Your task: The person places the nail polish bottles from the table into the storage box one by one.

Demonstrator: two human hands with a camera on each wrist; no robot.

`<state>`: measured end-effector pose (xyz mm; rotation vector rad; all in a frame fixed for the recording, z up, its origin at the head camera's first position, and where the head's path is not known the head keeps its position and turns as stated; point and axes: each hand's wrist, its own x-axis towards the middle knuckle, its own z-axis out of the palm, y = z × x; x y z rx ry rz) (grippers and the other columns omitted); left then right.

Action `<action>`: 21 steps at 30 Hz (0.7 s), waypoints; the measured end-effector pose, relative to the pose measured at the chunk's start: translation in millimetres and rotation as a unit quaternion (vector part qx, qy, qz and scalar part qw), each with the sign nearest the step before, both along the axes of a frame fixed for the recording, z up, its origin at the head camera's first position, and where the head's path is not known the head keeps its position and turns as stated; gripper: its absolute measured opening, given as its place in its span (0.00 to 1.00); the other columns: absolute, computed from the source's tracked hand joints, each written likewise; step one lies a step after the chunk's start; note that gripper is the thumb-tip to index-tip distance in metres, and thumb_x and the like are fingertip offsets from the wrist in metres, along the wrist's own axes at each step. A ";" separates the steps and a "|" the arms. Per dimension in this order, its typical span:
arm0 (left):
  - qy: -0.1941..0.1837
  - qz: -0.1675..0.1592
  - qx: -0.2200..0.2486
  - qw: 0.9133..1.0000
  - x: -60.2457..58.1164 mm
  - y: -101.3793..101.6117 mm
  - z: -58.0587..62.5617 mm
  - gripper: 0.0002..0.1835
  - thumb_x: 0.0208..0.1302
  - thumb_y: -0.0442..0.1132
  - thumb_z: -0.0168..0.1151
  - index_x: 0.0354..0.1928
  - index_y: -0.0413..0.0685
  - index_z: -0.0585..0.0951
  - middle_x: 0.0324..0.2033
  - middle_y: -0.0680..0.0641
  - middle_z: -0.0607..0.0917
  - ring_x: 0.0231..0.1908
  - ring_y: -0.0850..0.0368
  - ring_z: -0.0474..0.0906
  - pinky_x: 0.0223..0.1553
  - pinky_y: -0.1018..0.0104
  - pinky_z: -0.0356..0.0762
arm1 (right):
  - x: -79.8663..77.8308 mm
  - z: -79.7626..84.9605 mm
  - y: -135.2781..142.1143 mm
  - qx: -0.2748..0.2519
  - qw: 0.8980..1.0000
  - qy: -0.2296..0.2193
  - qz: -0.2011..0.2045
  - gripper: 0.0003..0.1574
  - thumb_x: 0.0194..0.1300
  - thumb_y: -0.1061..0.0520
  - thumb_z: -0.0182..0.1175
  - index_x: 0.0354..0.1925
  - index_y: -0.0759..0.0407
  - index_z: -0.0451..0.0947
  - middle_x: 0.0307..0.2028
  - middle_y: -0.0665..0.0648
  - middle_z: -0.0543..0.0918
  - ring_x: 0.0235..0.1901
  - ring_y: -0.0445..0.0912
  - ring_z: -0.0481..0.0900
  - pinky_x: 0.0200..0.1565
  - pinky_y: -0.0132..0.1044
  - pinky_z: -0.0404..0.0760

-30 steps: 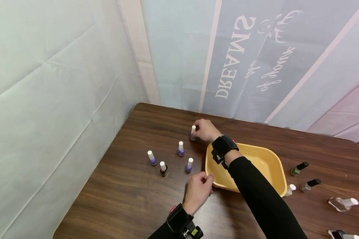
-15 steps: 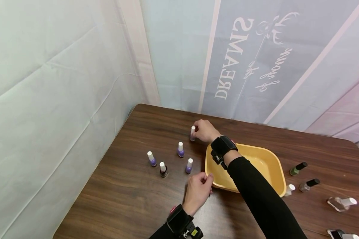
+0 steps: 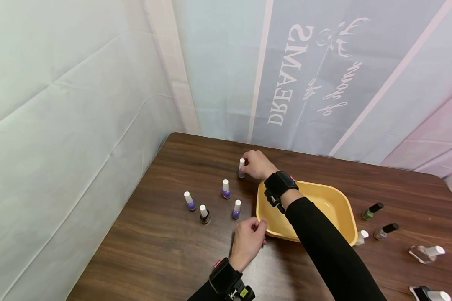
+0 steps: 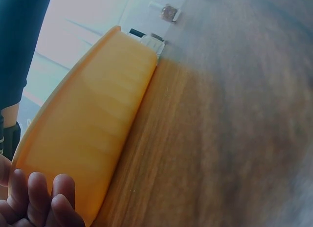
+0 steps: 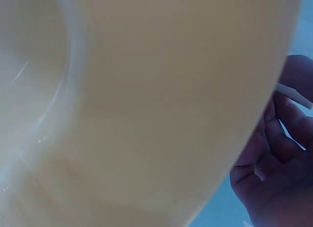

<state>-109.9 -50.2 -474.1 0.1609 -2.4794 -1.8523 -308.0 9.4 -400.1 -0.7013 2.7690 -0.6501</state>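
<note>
My right hand (image 3: pixel 259 164) reaches across a yellow plastic basin (image 3: pixel 325 190) to its far left side. There it pinches an upright nail polish bottle (image 3: pixel 242 163) with a white cap; fingers cover part of the bottle. At the basin's near left corner, my left hand (image 3: pixel 247 237) grips the rim. The left wrist view has the fingers (image 4: pixel 36 192) against the basin's outer wall, thumb on the other side of the rim. In the right wrist view the basin wall (image 5: pixel 171 90) hides much of the right hand (image 5: pixel 279 158) and most of the bottle.
Left of the basin stand purple polish bottles (image 3: pixel 226 190) with white caps and a dark one (image 3: pixel 204 215). To its right are a green bottle (image 3: pixel 371 210), a black-capped clear one (image 3: pixel 386 231) and several white-capped ones. Fabric sheets (image 3: pixel 226 83) hang behind the table.
The head view has shifted slightly, so everything appears a little further left. Both hands, the basin and the bottles keep their places on the table.
</note>
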 end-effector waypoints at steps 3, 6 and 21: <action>0.003 0.002 -0.003 1.000 0.5 0.8 0.7 0.21 0.63 0.51 0.56 0.14 0.51 0.71 0.09 0.57 0.74 0.11 0.67 0.73 0.15 0.72 0.67 | 1.2 3.3 1.0 0.000 1.000 0.007 0.001 0.10 0.55 0.56 0.62 0.35 0.59 0.78 0.31 0.55 0.79 0.32 0.48 0.74 0.37 0.40 0.74; 0.001 0.003 -0.001 1.000 0.8 1.1 1.3 0.21 0.63 0.51 0.56 0.14 0.51 0.71 0.09 0.57 0.74 0.12 0.66 0.73 0.15 0.72 0.68 | 2.0 6.8 1.5 -0.001 1.000 0.015 0.003 0.08 0.55 0.55 0.62 0.34 0.58 0.78 0.30 0.54 0.79 0.31 0.47 0.74 0.35 0.39 0.74; 0.005 0.010 0.010 1.000 2.7 3.1 1.1 0.21 0.63 0.50 0.56 0.13 0.51 0.71 0.09 0.55 0.75 0.12 0.61 0.76 0.15 0.71 0.72 | 20.1 36.1 6.1 -0.003 0.999 0.039 0.006 0.08 0.55 0.52 0.61 0.31 0.55 0.77 0.26 0.52 0.78 0.27 0.45 0.74 0.31 0.38 0.73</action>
